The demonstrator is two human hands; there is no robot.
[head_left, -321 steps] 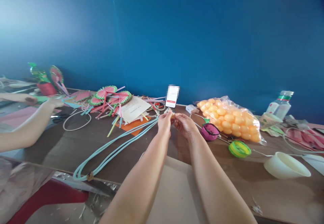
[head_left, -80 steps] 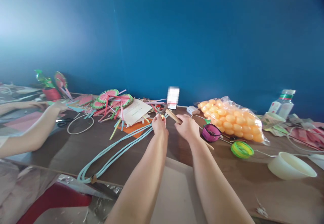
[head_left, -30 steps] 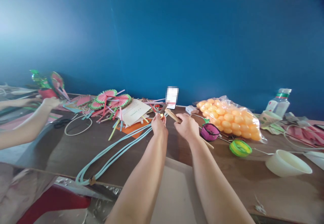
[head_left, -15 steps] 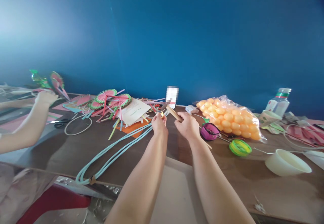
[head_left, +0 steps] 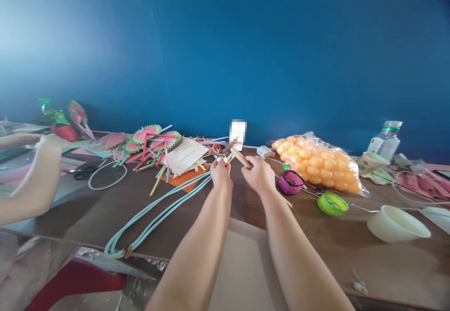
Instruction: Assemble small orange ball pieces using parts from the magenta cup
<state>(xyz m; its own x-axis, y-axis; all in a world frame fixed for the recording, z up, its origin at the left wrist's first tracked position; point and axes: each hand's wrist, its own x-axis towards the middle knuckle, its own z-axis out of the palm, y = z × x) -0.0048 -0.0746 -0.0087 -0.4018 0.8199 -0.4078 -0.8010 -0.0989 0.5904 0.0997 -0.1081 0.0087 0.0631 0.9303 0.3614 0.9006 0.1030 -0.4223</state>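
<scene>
My right hand (head_left: 260, 176) is closed around the wooden handle of a hammer (head_left: 242, 158); its dark head points up and left, close to my left fingertips. My left hand (head_left: 221, 172) pinches a small shiny metal piece (head_left: 221, 159), too small to name exactly. Loops of light blue tubing (head_left: 165, 203) run from beside my left hand down to the table's front edge, where a brown tie binds them. Just behind the hammer head a phone with a blurred screen (head_left: 238, 132) stands upright.
Left lie paper fans (head_left: 168, 140), white paper (head_left: 186, 154), scissors (head_left: 84, 172) and a co-worker's arm (head_left: 42, 179). Right are a bag of orange balls (head_left: 319, 163), a purple cup (head_left: 291, 182), a yellow-green ring (head_left: 332, 204), a white bowl (head_left: 395, 226) and bottles (head_left: 386, 140).
The co-worker's hand on the left has shifted left and down, uncovering a red object by the green bottle. My two hands stay nearly in place, with the hammer still in my right.
</scene>
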